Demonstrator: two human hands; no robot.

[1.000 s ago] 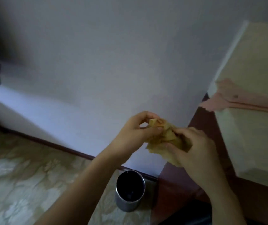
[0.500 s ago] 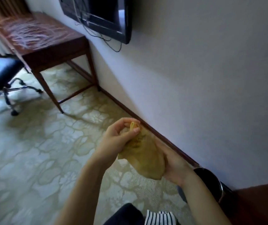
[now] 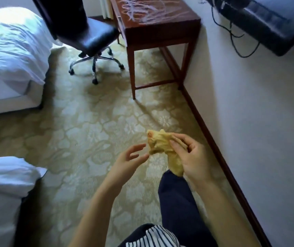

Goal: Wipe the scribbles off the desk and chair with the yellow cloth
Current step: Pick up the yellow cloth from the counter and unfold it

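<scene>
Single head-worn wide-angle view, looking forward and steeply down over carpet [image 3: 89, 122], left hand [image 3: 130, 157] and right hand [image 3: 192, 157] holding yellow cloth [image 3: 158, 143] close under the lens, desk [image 3: 160, 35] and chair [image 3: 96, 36] far off at top edge, wall [image 3: 249, 122] along the right, fisheye bend at the edges

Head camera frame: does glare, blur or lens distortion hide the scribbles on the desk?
Head view: scribbles on the desk are legible, no strong glare; the bed at left is overexposed and motion-smeared; wide-angle distortion tilts the desk legs; the yellow cloth in the right hand is slightly soft.
</scene>
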